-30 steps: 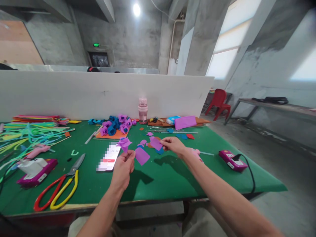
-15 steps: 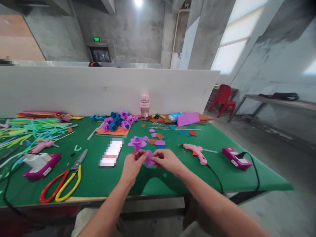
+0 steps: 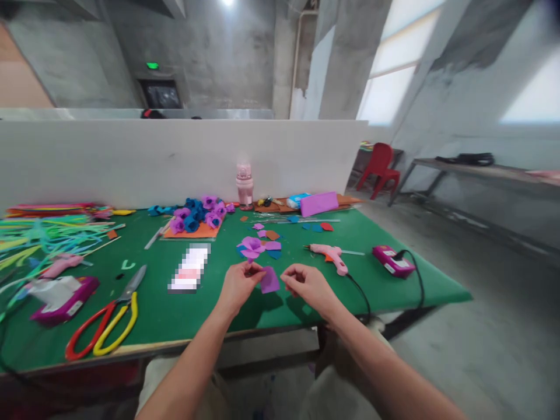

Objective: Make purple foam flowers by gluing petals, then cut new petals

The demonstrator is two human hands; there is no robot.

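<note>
Two hands over one green surface (image 3: 188, 318). Left hand (image 3: 238, 287): thumb and finger pinched on two things, one purple flower (image 3: 251, 247) upright above the fingertips and one purple paper piece (image 3: 270, 280) sticking out toward our right. Right hand (image 3: 308, 286): fingers curled, tips just beside that piece, a narrow gap between; we cannot tell whether anything sits in them.

Counts around the hands: two pink glue guns, a right glue gun (image 3: 330, 255) and a left glue gun (image 3: 61, 265); two magenta power strips, a right power strip (image 3: 392, 261) and a left power strip (image 3: 65, 303); one pair of scissors (image 3: 107, 318); one phone (image 3: 190, 268), screen blurred; one pink bottle (image 3: 245, 188); one red scrap (image 3: 326, 227). Blue and purple flowers (image 3: 192, 216) on the orange sheet (image 3: 192, 233) overlap, so we get no sure count.

Edges: the surface's near edge passes beneath both forearms; scissor handles lie close to it. A white partition (image 3: 175, 154) lines the far edge, bottle just before it. The right glue gun's cord drops over the near edge. Open room: bare green from the phone down to the near edge; a narrower strip between right hand and right glue gun.
</note>
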